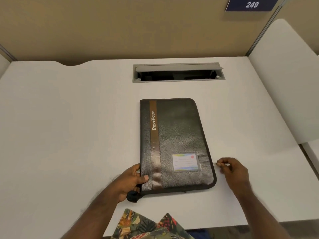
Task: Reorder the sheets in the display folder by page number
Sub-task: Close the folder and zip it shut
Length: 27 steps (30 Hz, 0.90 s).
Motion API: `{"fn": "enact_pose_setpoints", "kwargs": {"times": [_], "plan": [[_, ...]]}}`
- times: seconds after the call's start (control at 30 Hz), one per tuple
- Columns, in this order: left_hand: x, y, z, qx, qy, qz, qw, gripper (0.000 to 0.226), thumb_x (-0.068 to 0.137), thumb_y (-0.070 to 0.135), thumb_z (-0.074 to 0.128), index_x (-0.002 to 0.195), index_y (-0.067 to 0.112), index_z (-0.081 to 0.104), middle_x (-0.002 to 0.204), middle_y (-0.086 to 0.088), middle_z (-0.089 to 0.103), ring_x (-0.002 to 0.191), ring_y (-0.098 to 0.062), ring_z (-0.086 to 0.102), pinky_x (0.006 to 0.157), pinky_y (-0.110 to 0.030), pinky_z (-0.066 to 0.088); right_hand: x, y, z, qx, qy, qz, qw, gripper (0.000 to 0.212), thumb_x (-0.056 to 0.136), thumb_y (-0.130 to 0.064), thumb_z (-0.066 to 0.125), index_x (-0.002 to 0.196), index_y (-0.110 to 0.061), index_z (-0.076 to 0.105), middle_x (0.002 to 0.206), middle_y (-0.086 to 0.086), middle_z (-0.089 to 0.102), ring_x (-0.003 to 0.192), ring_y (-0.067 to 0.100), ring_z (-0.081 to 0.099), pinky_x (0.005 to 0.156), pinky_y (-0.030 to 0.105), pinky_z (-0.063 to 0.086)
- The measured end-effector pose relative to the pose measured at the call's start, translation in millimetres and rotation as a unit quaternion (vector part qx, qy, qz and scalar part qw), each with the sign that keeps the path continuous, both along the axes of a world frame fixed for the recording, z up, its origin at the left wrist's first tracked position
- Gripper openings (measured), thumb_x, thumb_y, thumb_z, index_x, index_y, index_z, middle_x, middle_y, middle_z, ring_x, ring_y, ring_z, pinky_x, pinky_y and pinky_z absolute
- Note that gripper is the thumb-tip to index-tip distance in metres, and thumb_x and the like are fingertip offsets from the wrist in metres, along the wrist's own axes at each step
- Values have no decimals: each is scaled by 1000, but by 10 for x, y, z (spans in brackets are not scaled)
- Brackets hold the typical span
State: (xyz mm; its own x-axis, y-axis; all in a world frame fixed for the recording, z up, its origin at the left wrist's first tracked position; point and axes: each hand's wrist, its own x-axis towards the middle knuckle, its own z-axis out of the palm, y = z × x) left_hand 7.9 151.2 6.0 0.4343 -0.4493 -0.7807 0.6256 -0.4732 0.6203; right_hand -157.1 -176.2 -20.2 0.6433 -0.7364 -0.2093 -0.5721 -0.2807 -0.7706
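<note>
Open cable hatch (178, 72) behind closed folder (177, 144) | left hand (131, 181) grips its spine corner | right hand (233, 169) pinches zipper pull (215, 164).

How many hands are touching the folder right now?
1. The left hand grips the folder at its near-left corner, thumb on the cover. The right hand sits beside the right edge, pinching what looks like a small zipper pull; contact with the folder itself is unclear.

An office cubicle: white desk (69, 118) with cable hatch (178, 72), beige partition (103, 28), number plate (252, 4).
</note>
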Motion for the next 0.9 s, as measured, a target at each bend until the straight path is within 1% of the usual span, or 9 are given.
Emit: {"fn": "enact_pose_setpoints", "kwargs": {"times": [0.07, 0.23, 0.37, 0.43, 0.53, 0.6, 0.7, 0.8, 0.9], "plan": [[-30, 32, 3, 5, 3, -2, 1000, 41, 94, 7, 64, 127, 30, 53, 110, 5, 74, 97, -10, 70, 72, -27, 51, 162, -105, 15, -19, 5, 36, 999, 20, 86, -5, 70, 82, -25, 68, 85, -5, 71, 67, 9, 65, 64, 7, 47], [-134, 123, -4, 0, 39, -9, 999, 41, 95, 2, 60, 123, 31, 53, 110, 6, 75, 101, -14, 71, 82, -34, 53, 694, -379, 56, -42, 8, 88, 995, 14, 88, -9, 68, 86, -23, 69, 91, -2, 70, 77, 16, 67, 66, 13, 51], [-200, 138, -29, -19, 64, 14, 998, 45, 95, 1, 59, 131, 25, 48, 117, -3, 73, 106, -23, 70, 88, -41, 55, 1092, -588, 71, -69, 38, 162, 984, 18, 87, -8, 66, 82, -25, 69, 90, -7, 68, 83, 15, 66, 82, 37, 55], [-209, 109, -31, -26, 61, 25, 997, 45, 95, 1, 60, 130, 26, 48, 116, -3, 73, 106, -23, 70, 86, -39, 55, 1271, -653, 108, -76, 44, 187, 978, 20, 87, -7, 64, 82, -25, 70, 90, -9, 68, 84, 12, 66, 82, 34, 53], [-193, 84, -48, -42, 67, 49, 996, 47, 94, 3, 62, 132, 26, 49, 120, -4, 71, 111, -25, 68, 95, -47, 52, 1532, -723, 190, -34, 23, 197, 980, 18, 88, -7, 63, 81, -23, 70, 83, -11, 70, 66, 4, 66, 71, 24, 52], [-183, 117, -79, -71, 85, 76, 991, 53, 91, 5, 66, 137, 24, 49, 128, -9, 67, 119, -31, 63, 107, -58, 42, 1639, -746, 204, 19, 16, 193, 981, 19, 90, -6, 63, 80, -23, 68, 78, -8, 71, 58, 5, 65, 61, 20, 51], [-181, 183, -141, -110, 106, 94, 984, 62, 87, 8, 73, 141, 23, 47, 136, -13, 61, 127, -36, 56, 112, -65, 31, 1668, -710, 179, 86, 21, 178, 980, 20, 92, -4, 62, 82, -20, 67, 74, -3, 71, 56, 8, 66, 55, 21, 52], [-209, 184, -138, -116, 103, 105, 982, 57, 89, 2, 67, 139, 20, 48, 133, -13, 63, 123, -35, 59, 110, -62, 35, 1615, -659, 144, 113, 19, 174, 978, 15, 90, -3, 64, 86, -16, 71, 71, 1, 68, 53, 6, 64, 53, 18, 52], [-257, 142, -132, -139, 112, 140, 974, 56, 86, -8, 61, 137, 11, 49, 130, -19, 64, 120, -37, 61, 106, -60, 41, 1505, -634, 86, 139, 12, 159, 977, 14, 90, -2, 64, 83, -12, 70, 68, 5, 65, 51, 6, 61, 52, 19, 52]]}}
